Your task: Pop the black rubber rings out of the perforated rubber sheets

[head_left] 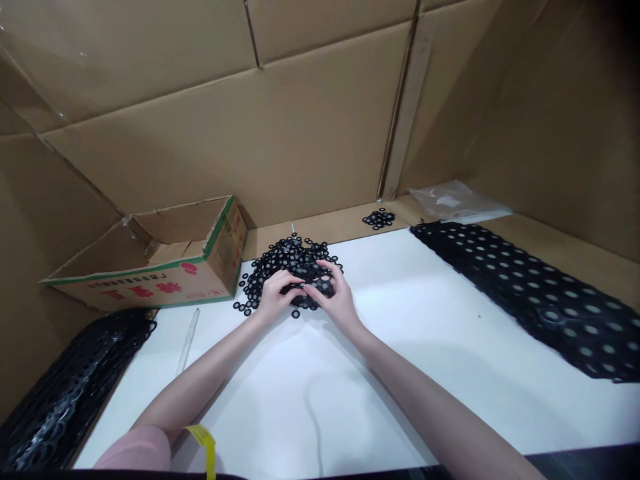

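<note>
A heap of small black rings (285,257) lies on the white tabletop (390,287), near its back edge. My left hand (277,293) rests at the front of the heap, thumb and fingers curled toward each other around black material. Just to its right, my right hand (336,293) curls its thumb and fingers round a dark piece with round light spots. The two thumbs nearly meet. Exactly what lies between the fingers is too small to make out.
An open cardboard box (165,280) stands at the back left. Black sheets with holes (555,303) lie on the right, below a clear plastic bag (457,200). A small ring pile (379,219) sits at the back; a black stack (75,387) fills the left.
</note>
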The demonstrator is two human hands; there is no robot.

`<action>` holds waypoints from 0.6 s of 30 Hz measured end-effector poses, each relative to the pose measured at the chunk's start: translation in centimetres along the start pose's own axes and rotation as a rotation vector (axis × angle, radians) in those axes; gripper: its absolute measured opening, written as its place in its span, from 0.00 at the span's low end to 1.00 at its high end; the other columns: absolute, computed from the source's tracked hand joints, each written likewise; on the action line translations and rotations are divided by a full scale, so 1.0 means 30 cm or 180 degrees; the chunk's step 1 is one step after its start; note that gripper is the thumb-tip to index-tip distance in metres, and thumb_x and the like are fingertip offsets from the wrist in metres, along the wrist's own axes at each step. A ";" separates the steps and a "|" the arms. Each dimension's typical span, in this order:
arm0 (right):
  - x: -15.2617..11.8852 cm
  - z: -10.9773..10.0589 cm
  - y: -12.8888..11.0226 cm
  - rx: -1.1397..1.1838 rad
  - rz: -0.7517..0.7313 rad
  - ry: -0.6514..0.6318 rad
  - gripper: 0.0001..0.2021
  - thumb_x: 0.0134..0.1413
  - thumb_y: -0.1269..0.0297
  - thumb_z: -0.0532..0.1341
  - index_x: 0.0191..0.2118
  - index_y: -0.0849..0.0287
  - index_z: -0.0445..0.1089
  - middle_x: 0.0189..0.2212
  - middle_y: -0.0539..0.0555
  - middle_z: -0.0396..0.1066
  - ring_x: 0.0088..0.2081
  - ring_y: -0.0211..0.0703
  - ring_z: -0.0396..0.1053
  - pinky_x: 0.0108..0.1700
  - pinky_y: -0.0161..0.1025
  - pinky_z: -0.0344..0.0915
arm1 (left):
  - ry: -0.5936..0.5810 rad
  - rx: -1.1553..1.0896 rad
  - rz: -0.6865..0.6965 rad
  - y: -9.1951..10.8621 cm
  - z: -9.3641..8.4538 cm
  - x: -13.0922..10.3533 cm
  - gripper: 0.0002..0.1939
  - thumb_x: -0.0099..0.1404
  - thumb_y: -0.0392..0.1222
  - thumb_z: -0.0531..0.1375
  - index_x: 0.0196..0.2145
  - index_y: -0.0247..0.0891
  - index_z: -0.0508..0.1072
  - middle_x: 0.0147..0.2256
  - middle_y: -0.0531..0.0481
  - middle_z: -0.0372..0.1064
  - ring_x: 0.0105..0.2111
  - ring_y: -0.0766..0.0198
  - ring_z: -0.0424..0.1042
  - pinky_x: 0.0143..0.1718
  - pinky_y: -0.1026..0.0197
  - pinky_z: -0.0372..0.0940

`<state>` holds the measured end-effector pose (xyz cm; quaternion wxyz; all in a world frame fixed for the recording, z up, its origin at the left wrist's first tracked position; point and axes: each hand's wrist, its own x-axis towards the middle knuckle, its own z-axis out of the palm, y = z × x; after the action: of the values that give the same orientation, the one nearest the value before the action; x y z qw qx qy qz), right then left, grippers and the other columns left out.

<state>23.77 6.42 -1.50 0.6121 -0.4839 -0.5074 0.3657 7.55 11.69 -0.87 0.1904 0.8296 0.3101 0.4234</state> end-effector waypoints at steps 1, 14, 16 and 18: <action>0.000 0.000 -0.003 -0.0114 -0.0030 -0.0031 0.29 0.44 0.58 0.67 0.53 0.57 0.61 0.29 0.49 0.68 0.30 0.42 0.68 0.36 0.39 0.67 | 0.0025 -0.0038 -0.0078 0.000 0.000 0.000 0.03 0.61 0.39 0.63 0.32 0.36 0.76 0.27 0.50 0.69 0.31 0.63 0.67 0.33 0.61 0.61; -0.005 -0.002 -0.011 -0.0609 -0.0276 -0.0204 0.23 0.44 0.68 0.62 0.50 0.55 0.65 0.43 0.53 0.73 0.39 0.44 0.70 0.45 0.41 0.66 | 0.0195 -0.0206 -0.0453 0.023 0.012 0.008 0.11 0.58 0.40 0.65 0.20 0.36 0.71 0.21 0.52 0.63 0.27 0.64 0.61 0.27 0.63 0.54; -0.004 -0.004 -0.011 -0.0582 -0.0260 -0.0168 0.22 0.44 0.68 0.62 0.50 0.56 0.65 0.45 0.53 0.73 0.42 0.46 0.71 0.46 0.42 0.66 | 0.0098 -0.0148 -0.0404 0.020 0.007 0.009 0.10 0.58 0.40 0.65 0.22 0.36 0.72 0.22 0.52 0.64 0.27 0.64 0.61 0.28 0.62 0.55; -0.002 -0.005 -0.010 -0.0560 -0.0237 -0.0108 0.22 0.44 0.68 0.62 0.50 0.55 0.65 0.46 0.54 0.72 0.45 0.47 0.70 0.48 0.43 0.66 | -0.0076 -0.0178 -0.0320 0.018 -0.006 0.014 0.06 0.58 0.41 0.65 0.26 0.37 0.76 0.25 0.50 0.67 0.29 0.63 0.64 0.31 0.61 0.58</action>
<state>23.89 6.25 -1.23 0.5717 -0.5103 -0.5655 0.3049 7.77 11.59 -0.22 0.2381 0.8124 0.3372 0.4119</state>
